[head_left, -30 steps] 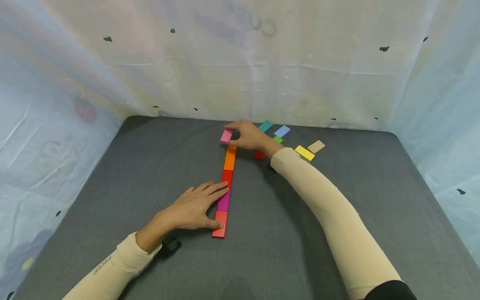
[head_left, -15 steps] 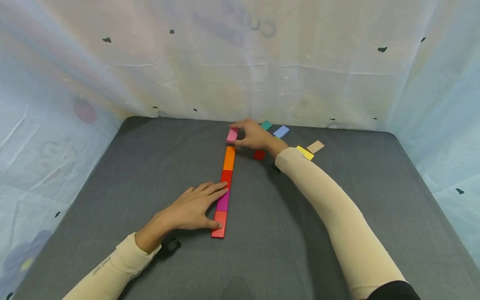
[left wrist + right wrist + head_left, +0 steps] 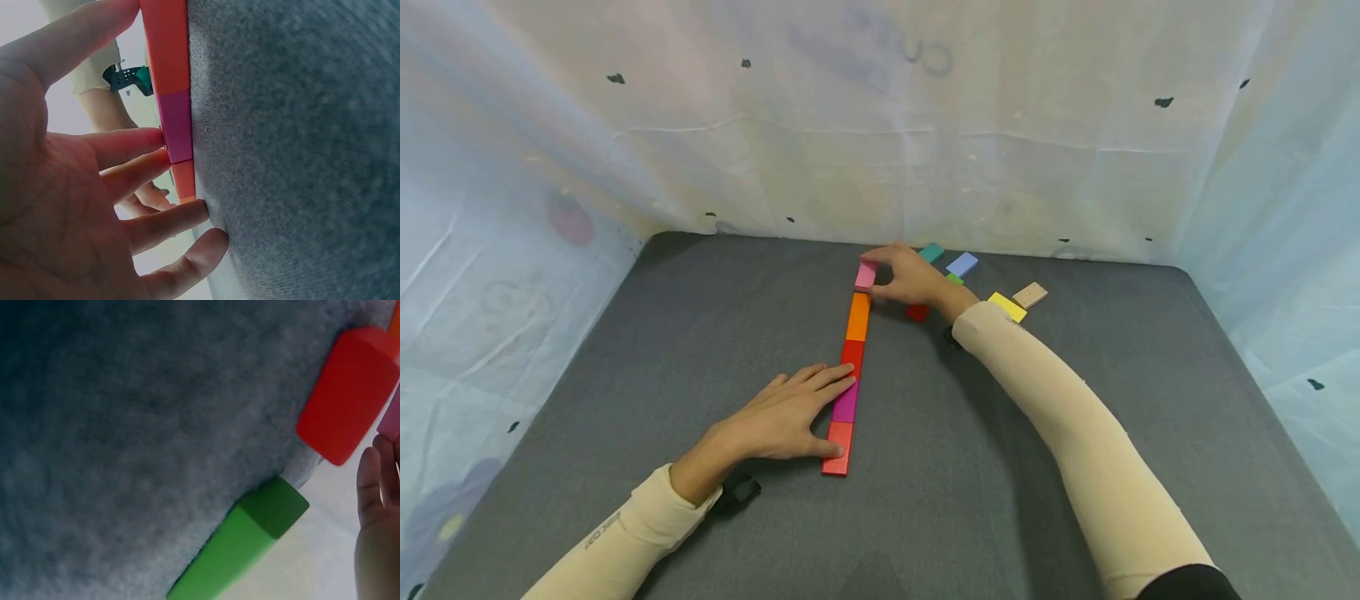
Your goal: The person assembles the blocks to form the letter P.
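Note:
A straight row of flat rectangular blocks runs away from the person: a coral block [image 3: 838,464], a magenta block [image 3: 846,406], a red block [image 3: 853,352] and an orange block [image 3: 858,318]. Pinched between thumb and fingers of my right hand [image 3: 904,275] is a pink block [image 3: 865,276], in line with the row, right at the orange block's far end. My left hand [image 3: 782,419] lies along the row's left side with spread fingers; its thumb touches the coral block, and two fingertips overlap the red and magenta ones. In the left wrist view these fingers meet the magenta block's [image 3: 175,125] side.
Right of the right hand lie loose blocks: teal [image 3: 932,252], blue [image 3: 962,264], green [image 3: 955,278], yellow [image 3: 1007,307], plain wooden [image 3: 1030,294] and a second red block [image 3: 917,312], partly under the forearm. A pale curtain [image 3: 880,167] hangs behind the grey table [image 3: 737,300].
My right hand has brought the pink block a little to the right, into line with the row, then slightly lower and nearer the orange block. The left hand has stayed in place.

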The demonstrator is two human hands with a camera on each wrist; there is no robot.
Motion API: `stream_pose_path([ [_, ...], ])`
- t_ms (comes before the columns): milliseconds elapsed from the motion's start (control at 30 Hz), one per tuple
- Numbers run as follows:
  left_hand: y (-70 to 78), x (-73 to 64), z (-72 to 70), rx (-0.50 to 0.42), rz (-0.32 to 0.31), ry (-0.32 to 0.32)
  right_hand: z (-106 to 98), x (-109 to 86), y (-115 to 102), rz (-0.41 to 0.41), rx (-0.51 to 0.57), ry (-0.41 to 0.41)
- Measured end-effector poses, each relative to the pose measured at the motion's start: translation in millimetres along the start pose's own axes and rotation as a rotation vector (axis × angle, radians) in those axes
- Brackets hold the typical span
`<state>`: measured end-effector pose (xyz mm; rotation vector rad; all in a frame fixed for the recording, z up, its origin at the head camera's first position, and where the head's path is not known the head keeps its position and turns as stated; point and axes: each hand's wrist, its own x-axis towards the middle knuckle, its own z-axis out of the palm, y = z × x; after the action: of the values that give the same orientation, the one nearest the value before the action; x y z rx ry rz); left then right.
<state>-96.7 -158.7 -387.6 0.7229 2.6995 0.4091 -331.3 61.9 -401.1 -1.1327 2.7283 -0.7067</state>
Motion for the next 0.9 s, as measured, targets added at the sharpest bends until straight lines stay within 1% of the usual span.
stream_pose_path([
  [300,0.7,1.2,-0.1,-0.003,0.006,0.0,-1.4,-3.7,-1.1,0.02,0.008,-0.007],
  [533,-0.9,0.4,0.3,0.001,-0.001,-0.001,0.7,-1.3,0.1,0.019,-0.006,-0.019],
  [900,-2.7,1.3,-1.1,-0.002,0.005,-0.006,3.2,1.3,0.0,0.018,-0.04,-0.04],
])
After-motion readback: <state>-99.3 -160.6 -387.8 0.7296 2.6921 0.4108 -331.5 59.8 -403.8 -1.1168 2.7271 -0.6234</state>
